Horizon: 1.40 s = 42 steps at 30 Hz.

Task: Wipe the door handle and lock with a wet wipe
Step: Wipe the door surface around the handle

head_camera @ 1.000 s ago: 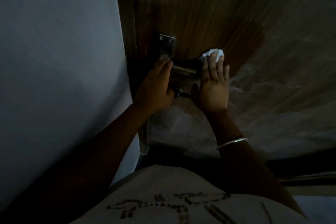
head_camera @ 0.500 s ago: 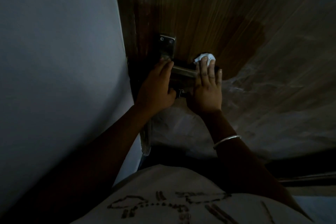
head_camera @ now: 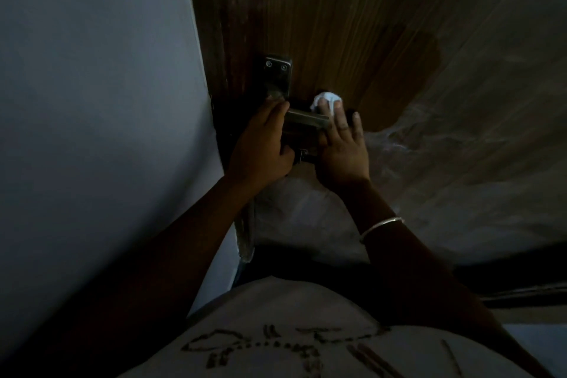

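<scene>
With flat fingers (head_camera: 339, 120), right hand (head_camera: 342, 150) presses wipe (head_camera: 325, 100) on handle (head_camera: 306, 116); bunched past the fingertips, it could slip free; left hand's (head_camera: 260, 144) hold unclear.
</scene>
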Each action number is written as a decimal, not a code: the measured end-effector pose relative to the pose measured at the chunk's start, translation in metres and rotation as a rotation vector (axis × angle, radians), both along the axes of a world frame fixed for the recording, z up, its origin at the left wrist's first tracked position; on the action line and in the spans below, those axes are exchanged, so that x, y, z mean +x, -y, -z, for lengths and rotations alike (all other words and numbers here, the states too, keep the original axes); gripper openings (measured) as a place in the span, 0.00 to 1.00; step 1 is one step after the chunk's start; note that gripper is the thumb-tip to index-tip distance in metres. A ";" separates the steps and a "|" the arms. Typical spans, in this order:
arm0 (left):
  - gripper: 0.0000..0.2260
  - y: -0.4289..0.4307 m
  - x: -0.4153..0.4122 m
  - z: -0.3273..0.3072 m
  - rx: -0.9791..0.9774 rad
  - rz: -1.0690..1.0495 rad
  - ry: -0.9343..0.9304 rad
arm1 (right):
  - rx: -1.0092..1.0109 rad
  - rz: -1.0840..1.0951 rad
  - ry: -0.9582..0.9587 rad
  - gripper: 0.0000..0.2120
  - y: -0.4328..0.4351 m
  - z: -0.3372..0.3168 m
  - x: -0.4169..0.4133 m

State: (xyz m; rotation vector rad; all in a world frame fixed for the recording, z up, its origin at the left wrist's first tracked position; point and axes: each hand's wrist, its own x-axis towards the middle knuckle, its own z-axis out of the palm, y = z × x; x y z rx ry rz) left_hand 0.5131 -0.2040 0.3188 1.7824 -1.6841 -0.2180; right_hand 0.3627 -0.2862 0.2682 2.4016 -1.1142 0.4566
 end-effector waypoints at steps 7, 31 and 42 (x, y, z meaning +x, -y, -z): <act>0.31 -0.001 0.001 -0.002 0.010 0.011 -0.015 | 0.019 0.158 0.066 0.35 -0.003 0.007 -0.030; 0.32 -0.002 0.003 0.002 0.010 0.047 -0.118 | -0.114 -0.051 0.355 0.11 0.016 -0.014 -0.044; 0.31 0.000 0.004 0.007 -0.022 0.044 -0.137 | 0.551 -0.116 0.992 0.10 0.005 -0.063 -0.003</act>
